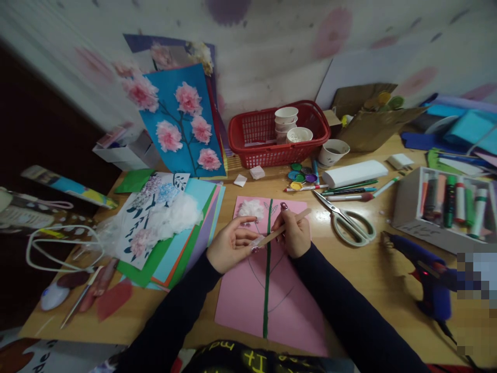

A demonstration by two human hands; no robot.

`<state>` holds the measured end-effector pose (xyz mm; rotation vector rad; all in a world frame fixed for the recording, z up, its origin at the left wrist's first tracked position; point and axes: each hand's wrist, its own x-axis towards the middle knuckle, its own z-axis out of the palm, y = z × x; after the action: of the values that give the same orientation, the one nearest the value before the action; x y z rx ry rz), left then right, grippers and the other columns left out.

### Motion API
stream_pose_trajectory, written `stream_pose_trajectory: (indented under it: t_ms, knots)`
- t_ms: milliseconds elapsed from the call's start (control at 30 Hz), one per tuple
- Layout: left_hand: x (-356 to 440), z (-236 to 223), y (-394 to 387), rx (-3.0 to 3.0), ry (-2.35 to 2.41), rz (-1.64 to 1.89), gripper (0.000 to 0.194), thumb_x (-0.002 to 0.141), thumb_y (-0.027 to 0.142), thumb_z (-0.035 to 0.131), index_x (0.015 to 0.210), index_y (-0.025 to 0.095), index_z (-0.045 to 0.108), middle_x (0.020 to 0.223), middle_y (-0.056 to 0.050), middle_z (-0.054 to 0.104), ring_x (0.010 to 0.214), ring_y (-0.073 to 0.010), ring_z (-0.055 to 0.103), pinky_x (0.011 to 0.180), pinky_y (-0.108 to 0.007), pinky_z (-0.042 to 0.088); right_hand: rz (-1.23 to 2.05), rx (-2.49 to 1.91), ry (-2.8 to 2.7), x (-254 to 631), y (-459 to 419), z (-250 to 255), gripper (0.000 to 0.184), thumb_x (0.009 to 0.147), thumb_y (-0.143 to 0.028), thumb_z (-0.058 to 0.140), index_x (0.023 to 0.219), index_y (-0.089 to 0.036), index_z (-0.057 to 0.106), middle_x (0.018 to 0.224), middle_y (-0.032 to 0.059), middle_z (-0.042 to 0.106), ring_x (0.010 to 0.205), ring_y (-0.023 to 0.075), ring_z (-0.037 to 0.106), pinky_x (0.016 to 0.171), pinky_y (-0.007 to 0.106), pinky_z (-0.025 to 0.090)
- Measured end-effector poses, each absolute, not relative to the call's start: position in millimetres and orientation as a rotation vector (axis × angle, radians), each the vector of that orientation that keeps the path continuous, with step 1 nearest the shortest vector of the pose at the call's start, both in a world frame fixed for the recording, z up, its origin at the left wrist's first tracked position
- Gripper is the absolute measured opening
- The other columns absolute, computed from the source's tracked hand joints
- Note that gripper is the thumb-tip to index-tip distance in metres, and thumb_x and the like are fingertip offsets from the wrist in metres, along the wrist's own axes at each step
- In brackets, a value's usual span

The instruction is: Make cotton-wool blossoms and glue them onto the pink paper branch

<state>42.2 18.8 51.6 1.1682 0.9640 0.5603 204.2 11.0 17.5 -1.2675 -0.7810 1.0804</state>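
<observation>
My right hand is closed around a wooden craft stick, which slants down to the left. My left hand pinches a small whitish piece between thumb and fingers; what it is made of is unclear. The stick's lower end touches this piece. Under both hands lies a pink sheet of paper with a thick green stripe down its middle and thin curved pencil lines. A fluffy white flower sits on the sheet's upper left, just beyond my left fingers.
Scissors, a blue glue gun and a box of markers lie right. A red basket with paper cups stands behind. Coloured papers with white cotton lie left, below a blue flower picture.
</observation>
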Motion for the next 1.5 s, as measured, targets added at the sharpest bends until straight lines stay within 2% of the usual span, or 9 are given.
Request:
stream_pose_trajectory:
  t_ms: [267,467,733,933,1267,1500]
  knots:
    - [41,52,19,1.153,0.948,0.569,0.058,0.063,0.011,0.073,0.115,0.017,0.048,0.088,-0.004,0.069,0.08,-0.0161,0.069,0.082,-0.032,0.05,1.042,-1.284,-0.728,207,12,22,0.057,0.078,-0.058,0.048,0.039,-0.018,0.051,0.024,-0.0026,0.037,0.021,0.0072,0.033,0.024,0.018,0.022]
    - [37,49,20,1.15,0.931,0.606,0.055,0.064,0.014,0.074,0.112,0.016,0.049,0.082,-0.002,0.068,0.081,-0.0155,0.067,0.084,-0.033,0.049,0.925,-1.248,-0.47,209,19,27,0.054,0.076,-0.054,0.048,0.034,-0.02,0.044,0.024,-0.0038,0.032,0.021,0.0063,0.027,0.024,0.02,0.017]
    - [43,44,17,1.16,0.923,0.621,0.053,0.065,0.013,0.071,0.112,0.015,0.047,0.077,-0.001,0.068,0.077,-0.015,0.067,0.083,-0.033,0.049,1.017,-1.32,-0.627,206,15,20,0.054,0.079,-0.052,0.043,0.035,-0.02,0.047,0.024,-0.0024,0.034,0.023,0.0081,0.031,0.026,0.02,0.021]
    - [44,42,16,1.191,0.909,0.628,0.053,0.065,0.008,0.066,0.113,0.015,0.047,0.085,-0.004,0.069,0.082,-0.016,0.067,0.085,-0.033,0.048,1.056,-1.286,-0.651,205,13,18,0.055,0.08,-0.054,0.045,0.037,-0.02,0.047,0.024,-0.0032,0.035,0.022,0.0077,0.032,0.026,0.02,0.021]
    - [45,48,14,1.172,0.862,0.681,0.044,0.076,0.02,0.063,0.115,0.015,0.043,0.098,-0.01,0.068,0.089,-0.0189,0.067,0.084,-0.033,0.049,0.955,-1.273,-0.687,203,11,19,0.056,0.081,-0.057,0.046,0.04,-0.019,0.049,0.025,-0.004,0.035,0.022,0.0074,0.034,0.026,0.019,0.021]
    - [41,41,16,1.18,0.95,0.722,0.054,0.067,0.016,0.071,0.112,0.015,0.043,0.095,-0.01,0.069,0.085,-0.0177,0.067,0.081,-0.032,0.05,0.899,-1.241,-0.7,202,11,16,0.057,0.083,-0.057,0.044,0.041,-0.019,0.051,0.026,-0.0032,0.038,0.023,0.0079,0.035,0.026,0.02,0.024]
